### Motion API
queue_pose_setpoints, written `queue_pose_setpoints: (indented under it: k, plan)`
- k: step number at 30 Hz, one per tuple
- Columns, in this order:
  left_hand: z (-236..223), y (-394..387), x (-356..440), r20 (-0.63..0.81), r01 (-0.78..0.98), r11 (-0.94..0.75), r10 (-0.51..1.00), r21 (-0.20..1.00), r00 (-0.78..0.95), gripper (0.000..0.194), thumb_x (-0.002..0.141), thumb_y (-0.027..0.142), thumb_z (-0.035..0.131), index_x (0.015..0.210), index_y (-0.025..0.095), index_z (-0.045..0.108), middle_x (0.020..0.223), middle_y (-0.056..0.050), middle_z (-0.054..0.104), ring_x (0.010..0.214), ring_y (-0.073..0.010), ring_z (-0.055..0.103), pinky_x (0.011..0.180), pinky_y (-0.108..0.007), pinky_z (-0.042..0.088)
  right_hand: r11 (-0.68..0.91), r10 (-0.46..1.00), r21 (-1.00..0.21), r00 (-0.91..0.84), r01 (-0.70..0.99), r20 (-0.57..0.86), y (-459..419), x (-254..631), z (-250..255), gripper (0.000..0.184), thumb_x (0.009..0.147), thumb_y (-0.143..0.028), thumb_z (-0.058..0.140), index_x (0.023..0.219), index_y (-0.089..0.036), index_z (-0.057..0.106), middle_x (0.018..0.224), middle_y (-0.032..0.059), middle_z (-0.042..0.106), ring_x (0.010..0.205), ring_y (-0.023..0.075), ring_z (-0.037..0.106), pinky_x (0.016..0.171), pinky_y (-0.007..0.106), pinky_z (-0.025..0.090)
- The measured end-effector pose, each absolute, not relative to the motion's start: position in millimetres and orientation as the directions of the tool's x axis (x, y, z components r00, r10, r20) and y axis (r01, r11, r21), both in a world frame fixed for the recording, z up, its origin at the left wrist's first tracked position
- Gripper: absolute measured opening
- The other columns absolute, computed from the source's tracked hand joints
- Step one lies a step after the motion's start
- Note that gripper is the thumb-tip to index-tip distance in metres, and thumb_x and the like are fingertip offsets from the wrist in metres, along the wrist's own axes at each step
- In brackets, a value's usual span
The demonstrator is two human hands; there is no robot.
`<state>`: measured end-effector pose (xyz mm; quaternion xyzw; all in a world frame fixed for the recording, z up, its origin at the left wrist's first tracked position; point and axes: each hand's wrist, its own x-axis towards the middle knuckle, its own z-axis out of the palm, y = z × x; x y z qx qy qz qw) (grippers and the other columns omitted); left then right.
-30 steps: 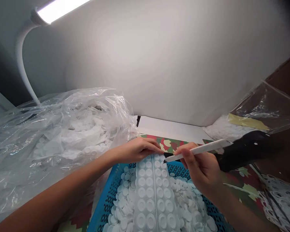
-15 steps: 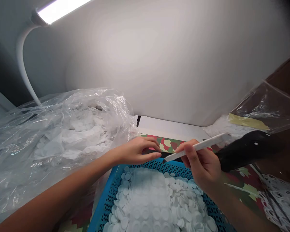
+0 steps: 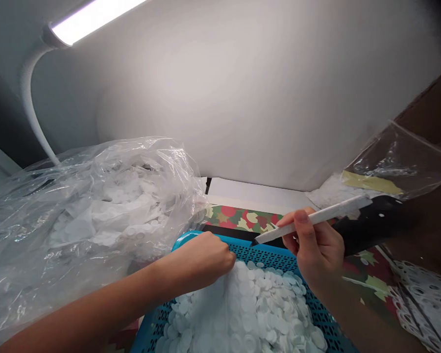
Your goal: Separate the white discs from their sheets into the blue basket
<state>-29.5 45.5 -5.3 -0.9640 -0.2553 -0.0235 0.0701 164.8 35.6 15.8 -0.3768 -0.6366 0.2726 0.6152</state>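
My right hand is closed around a slim white stick-shaped tool with a dark pointed tip. The tool slants down to the left, its tip close to the far rim of a blue perforated basket. Over the basket's far left part, my left hand is closed, with its fingertips hidden beneath it. It appears to grip the far end of a translucent white sheet with round shapes, which lies on many loose white discs in the basket.
A big clear plastic bag of white pieces fills the left side, beneath a white lamp. Patterned cloth shows behind the basket. At right are a black object, another clear bag and a white ring-patterned sheet.
My left hand has moved down and nearer, from above the basket's far rim to the sheet, its fingers curling shut. My right hand has shifted slightly right with the white tool.
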Motion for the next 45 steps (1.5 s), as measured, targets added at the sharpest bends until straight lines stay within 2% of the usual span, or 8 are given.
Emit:
queue_pose_setpoints:
  k: [8,13,16,20,23,30,37,45]
  plan:
    - [6.1,46.6,-29.8,0.087,0.516,-0.850,0.509,-0.104,0.856,0.017,0.078,0.009,0.044,0.065,0.016,0.050,0.043,0.001,0.043,0.031,-0.0099,0.025,0.035,-0.030,0.013,0.541,0.831,-0.833,0.079,0.115,0.551,34.9,164.6,17.2,0.034,0.095,-0.033,0.044,0.069,-0.017,0.060,0.047,-0.0047,0.034,0.038,0.0059,0.032,0.034,0.021,0.022]
    - [37.2,46.5,-39.5,0.151,0.499,-0.863,0.506,0.080,0.849,0.010,0.088,0.013,0.041,0.089,0.016,0.050,0.088,-0.005,0.057,0.061,-0.0130,0.050,0.050,-0.027,0.033,0.526,0.840,-0.846,0.107,0.085,0.533,37.3,167.7,16.2,0.035,0.095,-0.035,0.044,0.068,-0.017,0.059,0.045,-0.0053,0.032,0.037,0.0056,0.032,0.034,0.020,0.022]
    - [43.8,52.1,-44.3,0.166,0.486,-0.823,0.545,0.296,0.822,0.009,0.093,0.017,0.038,0.095,0.016,0.046,0.095,-0.007,0.055,0.075,-0.0142,0.050,0.061,-0.026,0.039,0.499,0.858,-0.866,0.122,0.031,0.499,39.3,169.4,15.7,0.036,0.094,-0.035,0.046,0.066,-0.017,0.059,0.047,-0.0048,0.033,0.038,0.0058,0.031,0.034,0.020,0.023]
    - [34.9,66.0,-46.6,0.115,0.364,-0.600,0.612,0.712,0.783,0.010,0.096,0.023,0.032,0.093,0.017,0.039,0.073,0.000,0.048,0.059,-0.0091,0.040,0.053,-0.021,0.037,0.488,0.865,-0.873,0.140,-0.019,0.481,43.2,171.3,15.0,0.036,0.093,-0.035,0.046,0.065,-0.018,0.057,0.048,-0.0049,0.034,0.038,0.0061,0.030,0.034,0.020,0.025]
    - [28.0,74.9,-45.8,0.118,0.190,-0.438,0.584,0.879,0.803,0.005,0.096,0.022,0.033,0.097,0.018,0.036,0.069,0.002,0.048,0.055,-0.0079,0.038,0.049,-0.019,0.035,0.482,0.869,-0.876,0.145,-0.026,0.474,46.0,172.3,14.7,0.036,0.094,-0.035,0.044,0.065,-0.018,0.055,0.045,-0.0060,0.031,0.037,0.0062,0.028,0.034,0.019,0.025]
    - [16.6,82.3,-40.4,0.221,0.210,-0.663,0.504,0.718,0.835,0.035,0.089,0.001,0.034,0.097,0.018,0.064,0.105,-0.005,0.061,0.096,-0.0126,0.057,0.085,-0.026,0.043,0.445,0.892,-0.893,0.121,-0.061,0.436,48.1,172.3,14.4,0.035,0.095,-0.035,0.043,0.065,-0.018,0.053,0.047,-0.0057,0.033,0.038,0.0061,0.027,0.035,0.019,0.024]
    - [2.9,91.5,-37.0,0.355,0.212,-0.687,0.585,0.695,0.730,0.041,0.085,-0.003,0.035,0.103,0.019,0.065,0.104,-0.005,0.064,0.097,-0.0129,0.058,0.085,-0.026,0.045,0.445,0.896,-0.896,-0.003,-0.018,0.445,42.0,166.1,13.0,0.034,0.094,-0.037,0.045,0.070,-0.017,0.058,0.046,-0.0059,0.032,0.039,0.0058,0.029,0.036,0.020,0.022]
    - [12.0,87.3,-40.4,0.208,0.307,-0.598,0.638,0.741,0.742,0.027,0.091,0.017,0.044,0.106,0.022,0.066,0.101,-0.005,0.065,0.087,-0.0131,0.058,0.073,-0.024,0.045,0.459,0.888,-0.886,-0.019,0.062,0.459,44.0,166.8,12.4,0.032,0.094,-0.039,0.045,0.076,-0.017,0.060,0.048,-0.0052,0.034,0.042,0.0065,0.032,0.038,0.020,0.023]
